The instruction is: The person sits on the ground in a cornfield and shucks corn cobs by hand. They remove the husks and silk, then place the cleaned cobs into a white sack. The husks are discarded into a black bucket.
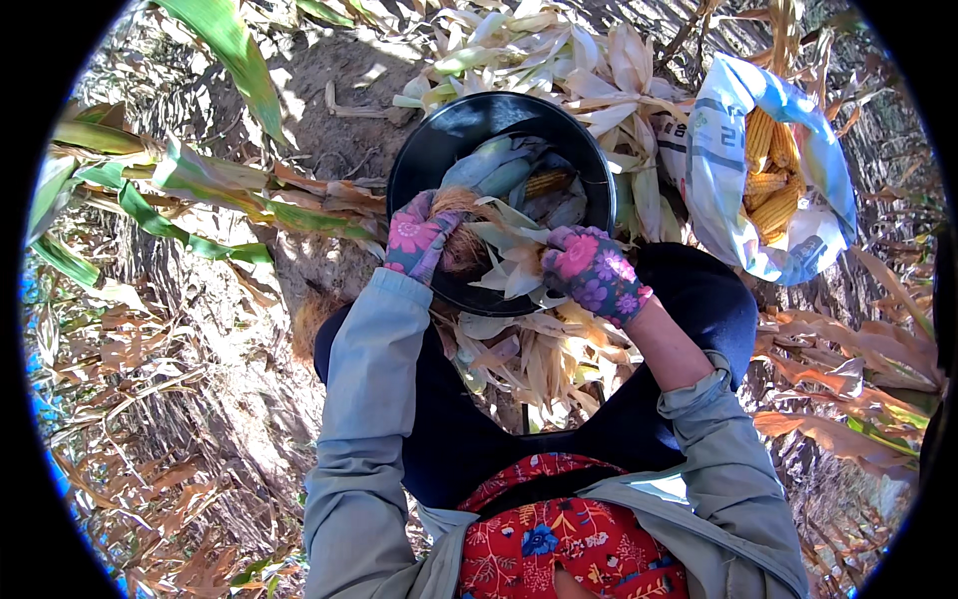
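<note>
Both hands wear flowered gloves and work over a round black bucket (469,112). My left hand (414,238) is closed at the bucket's left side, around a tuft of brown corn silk (461,203). At the near right rim, my right hand (596,272) is closed on a pale, dry corn husk (514,255) that spreads out between the two hands. Whether an ear is inside that husk is hidden. Deeper in the bucket lie ears of corn in grey-green husks (496,168), with some yellow kernels (547,183) showing.
To the right stands an open white and blue sack (718,190) holding several bare yellow corn cobs (773,195). Loose husks (624,70) are heaped behind the bucket and between my knees. Green and dry corn stalks (215,180) lie on the left ground.
</note>
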`<state>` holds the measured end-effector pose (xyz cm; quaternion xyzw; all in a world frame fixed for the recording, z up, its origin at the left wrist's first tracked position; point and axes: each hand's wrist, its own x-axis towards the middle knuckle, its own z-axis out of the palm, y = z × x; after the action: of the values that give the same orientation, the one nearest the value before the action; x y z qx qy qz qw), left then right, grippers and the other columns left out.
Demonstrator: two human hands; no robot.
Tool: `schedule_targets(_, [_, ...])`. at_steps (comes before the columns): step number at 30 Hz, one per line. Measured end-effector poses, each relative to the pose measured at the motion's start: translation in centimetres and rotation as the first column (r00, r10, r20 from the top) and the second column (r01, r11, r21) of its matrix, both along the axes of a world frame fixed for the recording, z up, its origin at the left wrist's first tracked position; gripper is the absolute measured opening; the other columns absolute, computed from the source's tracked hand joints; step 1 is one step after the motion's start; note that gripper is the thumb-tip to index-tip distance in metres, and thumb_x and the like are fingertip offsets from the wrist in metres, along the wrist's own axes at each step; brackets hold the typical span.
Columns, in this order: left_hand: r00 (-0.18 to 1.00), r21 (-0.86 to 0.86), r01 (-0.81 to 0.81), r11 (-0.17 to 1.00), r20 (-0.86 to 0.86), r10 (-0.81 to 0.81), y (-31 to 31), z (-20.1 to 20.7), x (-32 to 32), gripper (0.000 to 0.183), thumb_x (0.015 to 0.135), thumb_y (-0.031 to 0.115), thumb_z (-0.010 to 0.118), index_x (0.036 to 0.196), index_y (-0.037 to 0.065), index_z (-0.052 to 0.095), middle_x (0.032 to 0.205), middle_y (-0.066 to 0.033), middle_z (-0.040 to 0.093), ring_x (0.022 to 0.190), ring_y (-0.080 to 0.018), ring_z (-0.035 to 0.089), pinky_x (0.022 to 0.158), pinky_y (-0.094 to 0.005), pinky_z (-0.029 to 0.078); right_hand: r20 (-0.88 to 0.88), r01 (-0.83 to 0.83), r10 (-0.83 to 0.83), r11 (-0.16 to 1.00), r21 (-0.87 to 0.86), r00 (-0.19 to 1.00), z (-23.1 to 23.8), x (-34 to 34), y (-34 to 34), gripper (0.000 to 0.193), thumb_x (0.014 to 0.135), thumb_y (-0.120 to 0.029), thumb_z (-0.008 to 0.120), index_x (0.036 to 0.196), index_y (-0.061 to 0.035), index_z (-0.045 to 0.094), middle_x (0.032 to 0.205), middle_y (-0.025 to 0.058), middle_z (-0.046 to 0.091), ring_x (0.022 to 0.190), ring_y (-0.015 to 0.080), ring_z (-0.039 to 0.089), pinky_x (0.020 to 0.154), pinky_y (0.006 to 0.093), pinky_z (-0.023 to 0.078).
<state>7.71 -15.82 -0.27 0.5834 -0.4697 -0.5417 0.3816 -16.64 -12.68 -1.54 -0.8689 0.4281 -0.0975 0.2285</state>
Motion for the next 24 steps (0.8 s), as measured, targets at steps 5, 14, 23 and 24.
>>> schedule_targets(5, [0.923,-0.006,-0.298,0.955,-0.258,0.286,0.9,2.2,2.1,0.031,0.081,0.012,0.059,0.109,0.000,0.052,0.094,-0.0068,0.060,0.074,-0.0116,0.058,0.054,-0.0204,0.046,0.100,0.133,-0.135,0.991,0.025,0.986,0.2,0.1,-0.3,0.014,0.071,-0.019,0.058,0.079,-0.0087,0.056,0.090,0.0091,0.054,0.083,0.0288,0.054,0.070,0.0371,0.043])
schedule_targets(14, [0.806,-0.257,-0.570,0.780,0.007,0.592,3.8,4.0,11.9,0.030,0.080,0.013,0.057,0.107,0.000,0.052,0.087,-0.0054,0.059,0.063,-0.0100,0.053,0.042,-0.0195,0.039,0.304,0.119,-0.098,0.992,-0.050,0.948,1.3,-0.3,-0.2,0.014,0.064,-0.010,0.063,0.077,-0.0083,0.058,0.088,0.0095,0.054,0.082,0.0291,0.055,0.069,0.0365,0.045])
schedule_targets(23, [0.576,0.048,-0.815,0.578,0.174,0.798,11.0,-1.4,27.6,0.022,0.079,0.015,0.061,0.093,0.001,0.050,0.057,-0.0079,0.051,0.035,-0.0172,0.044,0.033,-0.0323,0.041,0.313,0.168,-0.168,0.985,0.026,0.935,1.5,0.2,0.5,0.019,0.062,-0.008,0.068,0.078,-0.0075,0.058,0.091,0.0107,0.054,0.084,0.0283,0.055,0.070,0.0342,0.044])
schedule_targets(24, [0.534,0.010,-0.841,0.541,0.176,0.827,11.6,-1.4,28.1,0.024,0.078,0.013,0.062,0.094,0.000,0.050,0.058,-0.0086,0.053,0.036,-0.0186,0.047,0.034,-0.0330,0.043,0.294,0.160,-0.151,0.987,-0.005,0.944,1.5,0.2,0.4,0.019,0.062,-0.008,0.068,0.078,-0.0074,0.058,0.091,0.0107,0.055,0.084,0.0284,0.055,0.071,0.0344,0.044])
